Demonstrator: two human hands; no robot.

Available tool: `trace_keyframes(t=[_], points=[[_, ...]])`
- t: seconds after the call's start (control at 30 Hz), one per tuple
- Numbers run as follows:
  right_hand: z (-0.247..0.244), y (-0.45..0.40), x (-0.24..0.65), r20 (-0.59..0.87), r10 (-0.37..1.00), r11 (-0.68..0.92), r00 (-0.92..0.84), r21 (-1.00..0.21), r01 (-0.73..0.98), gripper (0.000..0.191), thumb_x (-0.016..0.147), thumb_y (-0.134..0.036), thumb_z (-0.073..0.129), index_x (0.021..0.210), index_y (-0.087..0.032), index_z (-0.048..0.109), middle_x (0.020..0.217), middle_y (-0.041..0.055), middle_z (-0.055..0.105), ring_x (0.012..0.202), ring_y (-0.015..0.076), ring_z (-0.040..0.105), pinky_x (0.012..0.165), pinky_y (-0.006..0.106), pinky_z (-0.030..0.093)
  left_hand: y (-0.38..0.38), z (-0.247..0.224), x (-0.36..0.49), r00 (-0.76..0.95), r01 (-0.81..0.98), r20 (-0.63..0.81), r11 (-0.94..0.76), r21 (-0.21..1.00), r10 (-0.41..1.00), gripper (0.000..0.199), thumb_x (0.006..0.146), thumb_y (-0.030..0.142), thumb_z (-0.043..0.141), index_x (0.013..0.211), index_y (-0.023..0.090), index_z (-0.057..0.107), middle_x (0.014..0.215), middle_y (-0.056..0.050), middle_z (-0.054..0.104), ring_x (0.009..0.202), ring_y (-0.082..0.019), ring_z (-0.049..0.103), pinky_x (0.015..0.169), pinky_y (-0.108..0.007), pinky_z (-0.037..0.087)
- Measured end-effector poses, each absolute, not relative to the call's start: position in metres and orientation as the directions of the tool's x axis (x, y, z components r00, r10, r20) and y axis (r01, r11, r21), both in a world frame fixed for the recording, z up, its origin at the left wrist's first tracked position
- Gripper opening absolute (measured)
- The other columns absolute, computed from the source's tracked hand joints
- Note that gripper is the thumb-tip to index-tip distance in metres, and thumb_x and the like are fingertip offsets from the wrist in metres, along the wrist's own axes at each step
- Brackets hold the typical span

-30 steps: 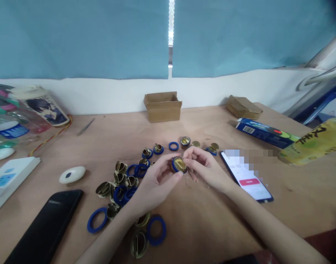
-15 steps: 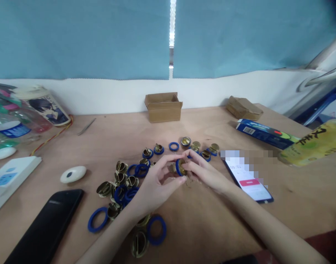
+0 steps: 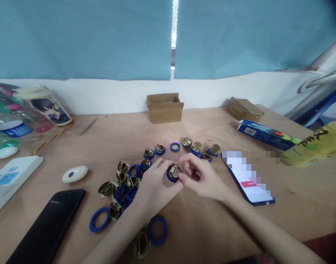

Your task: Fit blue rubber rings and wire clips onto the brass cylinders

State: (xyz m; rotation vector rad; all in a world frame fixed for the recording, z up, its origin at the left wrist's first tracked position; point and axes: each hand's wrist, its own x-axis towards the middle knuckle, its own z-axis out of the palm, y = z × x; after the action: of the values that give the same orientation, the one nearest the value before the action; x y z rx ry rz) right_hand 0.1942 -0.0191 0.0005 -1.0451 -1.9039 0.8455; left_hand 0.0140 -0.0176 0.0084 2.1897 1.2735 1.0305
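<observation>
Between my hands is a round brass fitting (image 3: 174, 171) with a blue ring round its rim, its slotted, clip-like side facing up. My left hand (image 3: 158, 183) grips its left side between thumb and fingers. At its right edge, my right hand (image 3: 203, 176) pinches with the thumb, its other fingers curled and partly hidden. Loose brass fittings (image 3: 105, 189) and blue rings (image 3: 99, 219) lie heaped to the left of and below my left hand. Beyond my hands, several brass fittings with blue rings (image 3: 195, 147) stand in a loose row, with a single blue ring (image 3: 175, 146) among them.
An open cardboard box (image 3: 165, 112) stands by the wall. On the right lie a lit phone (image 3: 246, 179), a blue carton (image 3: 267, 135) and a yellow packet (image 3: 316, 143). A black phone (image 3: 46, 227), a white oval case (image 3: 75, 174) and bottles (image 3: 16, 128) occupy the left.
The brass fitting has turned from edge-on to slotted side up and shifted slightly left. My right hand's fingers have curled in. The view has shifted slightly.
</observation>
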Motion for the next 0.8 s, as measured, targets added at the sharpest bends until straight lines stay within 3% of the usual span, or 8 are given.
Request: trace_keyframes(t=[0.23, 0.5, 0.57, 0.63, 0.73, 0.8], points=[[0.007, -0.014, 0.2, 0.376, 0.831, 0.535, -0.41, -0.742, 0.404, 0.008, 0.089, -0.03, 0.066, 0.088, -0.023, 0.062, 0.066, -0.0049, 0.041, 0.057, 0.011, 0.042, 0.053, 0.025, 0.032, -0.018, 0.004, 0.014, 0.511, 0.566, 0.305, -0.582, 0.584, 0.803, 0.01, 0.072, 0.016, 0.064, 0.08, 0.017, 0.059, 0.083, -0.005, 0.062, 0.084, -0.025, 0.061, 0.075, -0.038, 0.052], [0.014, -0.011, 0.212, 0.124, 0.793, 0.416, -0.596, -0.826, 0.38, 0.013, 0.093, -0.028, 0.062, 0.082, -0.022, 0.058, 0.06, -0.0068, 0.044, 0.054, 0.01, 0.04, 0.052, 0.024, 0.031, -0.027, 0.002, 0.017, 0.572, 0.505, 0.244, -0.571, 0.648, 0.783, 0.014, 0.078, 0.019, 0.068, 0.09, 0.019, 0.061, 0.09, -0.005, 0.064, 0.088, -0.024, 0.062, 0.078, -0.038, 0.053], [0.016, -0.005, 0.218, 0.143, 0.84, 0.391, -0.523, -0.828, 0.402, 0.015, 0.095, -0.03, 0.058, 0.083, -0.022, 0.058, 0.063, -0.0051, 0.049, 0.056, 0.0111, 0.045, 0.053, 0.024, 0.034, -0.027, 0.002, 0.015, 0.56, 0.493, 0.236, -0.548, 0.675, 0.794, 0.029, 0.082, 0.025, 0.068, 0.11, 0.02, 0.06, 0.102, -0.007, 0.066, 0.096, -0.026, 0.064, 0.084, -0.041, 0.053], [0.015, 0.002, 0.227, 0.227, 0.916, 0.355, -0.33, -0.842, 0.406, 0.019, 0.097, -0.036, 0.055, 0.085, -0.021, 0.058, 0.066, -0.0027, 0.055, 0.059, 0.0127, 0.051, 0.055, 0.024, 0.038, -0.025, 0.001, 0.013, 0.548, 0.498, 0.217, -0.524, 0.692, 0.808, 0.043, 0.088, 0.03, 0.064, 0.128, 0.022, 0.052, 0.112, -0.009, 0.065, 0.104, -0.027, 0.063, 0.09, -0.042, 0.052], [0.008, 0.016, 0.241, 0.385, 0.921, 0.322, 0.067, -0.845, 0.427, 0.024, 0.096, -0.042, 0.053, 0.084, -0.021, 0.056, 0.064, -0.0014, 0.057, 0.057, 0.0157, 0.057, 0.056, 0.026, 0.043, -0.023, -0.002, 0.011, 0.552, 0.519, 0.186, -0.509, 0.686, 0.813, 0.038, 0.096, 0.028, 0.053, 0.133, 0.022, 0.048, 0.113, -0.008, 0.064, 0.108, -0.025, 0.061, 0.095, -0.042, 0.049], [0.001, 0.025, 0.249, 0.439, 0.878, 0.284, 0.19, -0.799, 0.531, 0.025, 0.096, -0.042, 0.05, 0.084, -0.021, 0.055, 0.063, -0.0005, 0.059, 0.056, 0.0177, 0.06, 0.056, 0.027, 0.042, -0.023, -0.004, 0.011, 0.57, 0.524, 0.17, -0.515, 0.678, 0.804, 0.03, 0.098, 0.024, 0.047, 0.128, 0.022, 0.051, 0.113, -0.007, 0.064, 0.109, -0.023, 0.059, 0.096, -0.041, 0.048]])
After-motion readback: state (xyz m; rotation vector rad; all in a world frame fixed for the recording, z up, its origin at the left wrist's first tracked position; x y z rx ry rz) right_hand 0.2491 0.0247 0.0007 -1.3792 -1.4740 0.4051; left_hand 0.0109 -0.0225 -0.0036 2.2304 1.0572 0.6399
